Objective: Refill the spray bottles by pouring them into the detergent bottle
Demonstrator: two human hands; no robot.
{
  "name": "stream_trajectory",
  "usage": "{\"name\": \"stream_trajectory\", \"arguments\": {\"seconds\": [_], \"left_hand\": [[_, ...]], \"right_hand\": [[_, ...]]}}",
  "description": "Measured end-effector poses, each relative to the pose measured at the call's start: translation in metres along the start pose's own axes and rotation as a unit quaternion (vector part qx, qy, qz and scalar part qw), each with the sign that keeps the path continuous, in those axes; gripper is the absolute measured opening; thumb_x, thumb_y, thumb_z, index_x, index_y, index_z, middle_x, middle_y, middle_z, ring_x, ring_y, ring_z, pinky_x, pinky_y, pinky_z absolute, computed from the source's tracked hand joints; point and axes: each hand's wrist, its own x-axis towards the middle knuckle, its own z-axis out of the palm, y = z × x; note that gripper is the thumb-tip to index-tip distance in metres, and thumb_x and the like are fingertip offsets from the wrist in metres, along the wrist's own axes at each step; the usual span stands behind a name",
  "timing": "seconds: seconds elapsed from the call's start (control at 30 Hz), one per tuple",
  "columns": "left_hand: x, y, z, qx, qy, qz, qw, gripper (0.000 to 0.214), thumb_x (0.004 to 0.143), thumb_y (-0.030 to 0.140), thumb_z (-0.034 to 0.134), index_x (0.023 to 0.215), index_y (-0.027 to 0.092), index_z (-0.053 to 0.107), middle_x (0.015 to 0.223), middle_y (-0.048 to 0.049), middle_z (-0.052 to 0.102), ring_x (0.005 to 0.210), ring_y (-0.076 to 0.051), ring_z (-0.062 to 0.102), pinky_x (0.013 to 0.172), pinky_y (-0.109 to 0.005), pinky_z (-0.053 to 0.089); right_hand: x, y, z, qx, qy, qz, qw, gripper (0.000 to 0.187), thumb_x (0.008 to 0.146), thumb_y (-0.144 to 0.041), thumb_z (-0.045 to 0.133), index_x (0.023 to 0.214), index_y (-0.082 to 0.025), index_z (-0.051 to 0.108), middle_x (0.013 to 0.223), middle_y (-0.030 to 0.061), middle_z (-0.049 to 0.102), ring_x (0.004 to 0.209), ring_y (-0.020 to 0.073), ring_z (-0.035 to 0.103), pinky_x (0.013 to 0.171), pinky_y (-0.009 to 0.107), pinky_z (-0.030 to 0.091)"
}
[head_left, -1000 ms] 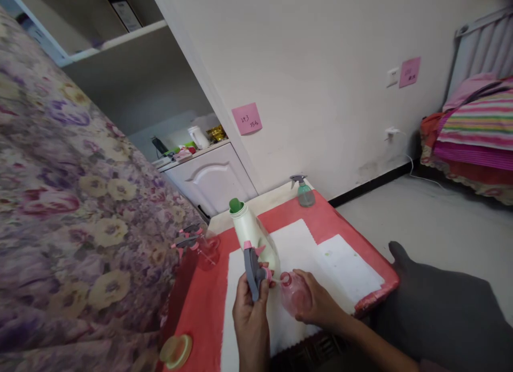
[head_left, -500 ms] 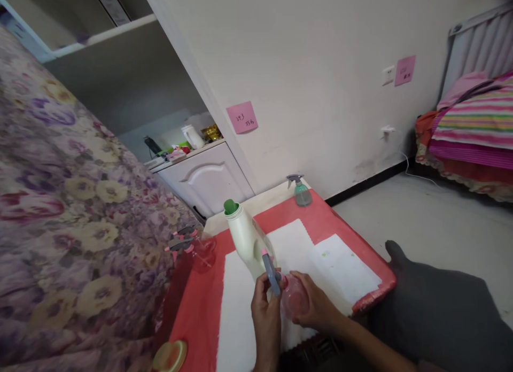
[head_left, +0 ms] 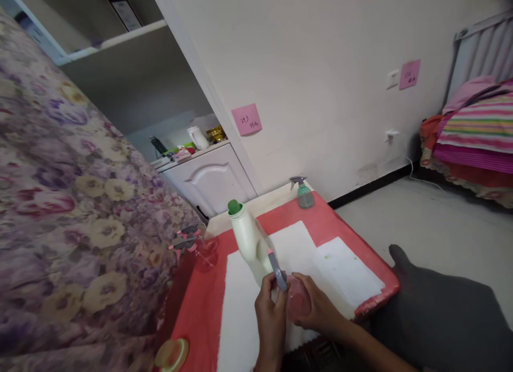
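At the lower centre of the frame, a grey-and-pink plastic trigger spray head [head_left: 277, 271] sits at the mouth of a translucent pink plastic bottle [head_left: 298, 302] — careful work, seemingly best done with the collar square to the neck and the thin-looking bottle steadied rather than squeezed. The left hand [head_left: 271, 314] is closed in, fingertips pinching the spray head; the right hand [head_left: 320, 308] curls round the bottle's side. Whether the threads have caught cannot be seen. Just beyond — a pale green plastic jug [head_left: 249, 241] on a white sheet [head_left: 239, 300] over the red-covered desk [head_left: 206, 302].
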Motion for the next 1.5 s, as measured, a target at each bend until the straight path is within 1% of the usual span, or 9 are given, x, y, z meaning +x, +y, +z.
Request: {"name": "stream_trajectory", "arguments": {"seconds": [0.2, 0.33, 0.43, 0.5, 0.63, 0.87, 1.1, 1.33, 1.5], "left_hand": [[-0.002, 0.001, -0.004, 0.027, -0.021, 0.024, 0.999, 0.024, 0.083, 0.039, 0.066, 0.099, 0.022, 0.066, 0.093, -0.0031, 0.074, 0.089, -0.023, 0.067, 0.082, -0.032, 0.051], [-0.003, -0.002, -0.004, 0.026, -0.023, 0.032, 0.999, 0.023, 0.083, 0.039, 0.066, 0.099, 0.022, 0.066, 0.093, -0.0031, 0.074, 0.09, -0.023, 0.068, 0.082, -0.031, 0.051], [-0.003, -0.003, -0.002, 0.017, -0.02, 0.036, 0.999, 0.024, 0.083, 0.039, 0.066, 0.1, 0.022, 0.066, 0.094, -0.0035, 0.074, 0.088, -0.023, 0.068, 0.081, -0.031, 0.051], [-0.004, -0.004, -0.001, 0.014, -0.022, 0.039, 0.999, 0.023, 0.083, 0.037, 0.065, 0.101, 0.022, 0.065, 0.096, -0.0039, 0.074, 0.09, -0.023, 0.068, 0.082, -0.032, 0.051], [-0.005, -0.009, -0.003, 0.008, -0.028, 0.045, 0.999, 0.024, 0.083, 0.028, 0.063, 0.106, 0.022, 0.063, 0.107, -0.0054, 0.073, 0.096, -0.023, 0.068, 0.087, -0.033, 0.051], [-0.005, -0.017, -0.006, 0.034, -0.045, 0.055, 0.997, 0.032, 0.08, 0.015, 0.059, 0.111, 0.023, 0.063, 0.111, -0.0047, 0.073, 0.101, -0.023, 0.067, 0.091, -0.034, 0.05], [-0.007, -0.012, -0.021, -0.011, -0.09, 0.051, 0.995, 0.039, 0.088, 0.032, 0.059, 0.125, 0.022, 0.059, 0.131, -0.0102, 0.063, 0.122, -0.026, 0.057, 0.107, -0.04, 0.042], [0.007, 0.024, -0.023, -0.037, -0.037, -0.017, 0.999, 0.034, 0.089, 0.049, 0.053, 0.095, 0.019, 0.067, 0.098, -0.0074, 0.07, 0.096, -0.024, 0.063, 0.087, -0.034, 0.048], [0.019, 0.023, -0.016, -0.054, -0.057, -0.06, 0.995, 0.037, 0.079, 0.054, 0.065, 0.077, 0.017, 0.066, 0.074, -0.0024, 0.065, 0.075, -0.02, 0.058, 0.07, -0.028, 0.045]], "right_hand": [[0.0, 0.004, 0.003, 0.005, -0.004, -0.011, 1.0, 0.089, 0.055, -0.015, 0.069, 0.139, -0.018, 0.038, 0.14, 0.018, 0.048, 0.133, 0.035, 0.046, 0.113, 0.052, 0.037], [-0.001, -0.006, -0.012, 0.002, 0.012, -0.023, 1.0, 0.089, 0.055, -0.018, 0.076, 0.138, -0.019, 0.042, 0.139, 0.0164, 0.048, 0.131, 0.036, 0.046, 0.11, 0.055, 0.038], [0.003, -0.033, -0.031, 0.007, 0.034, -0.058, 0.998, 0.057, 0.073, -0.023, 0.067, 0.128, -0.021, 0.054, 0.12, 0.01, 0.059, 0.108, 0.0265, 0.058, 0.096, 0.044, 0.049], [0.01, -0.054, -0.038, 0.018, 0.013, -0.083, 0.996, 0.04, 0.077, -0.023, 0.064, 0.117, -0.021, 0.062, 0.105, 0.0059, 0.062, 0.09, 0.0211, 0.06, 0.084, 0.038, 0.051], [0.026, -0.08, -0.034, 0.027, -0.026, -0.08, 0.996, 0.028, 0.068, -0.009, 0.064, 0.094, -0.019, 0.068, 0.088, 0.0005, 0.061, 0.074, 0.0155, 0.058, 0.069, 0.028, 0.048], [0.034, -0.078, -0.025, -0.029, -0.034, -0.082, 0.996, 0.014, 0.068, -0.008, 0.068, 0.077, -0.018, 0.067, 0.078, -0.0017, 0.057, 0.07, 0.0147, 0.055, 0.064, 0.026, 0.042], [0.036, -0.068, -0.023, -0.009, -0.035, -0.134, 0.99, 0.021, 0.068, -0.002, 0.061, 0.08, -0.019, 0.065, 0.079, -0.002, 0.055, 0.074, 0.0149, 0.055, 0.068, 0.026, 0.042], [0.036, -0.058, -0.016, 0.01, -0.014, -0.158, 0.987, 0.018, 0.069, -0.005, 0.06, 0.079, -0.02, 0.063, 0.078, -0.0014, 0.055, 0.075, 0.0164, 0.054, 0.069, 0.028, 0.041], [0.035, -0.056, -0.014, 0.013, 0.003, -0.155, 0.988, 0.019, 0.068, -0.005, 0.057, 0.077, -0.021, 0.061, 0.077, -0.002, 0.054, 0.075, 0.0166, 0.053, 0.07, 0.028, 0.041]]}}
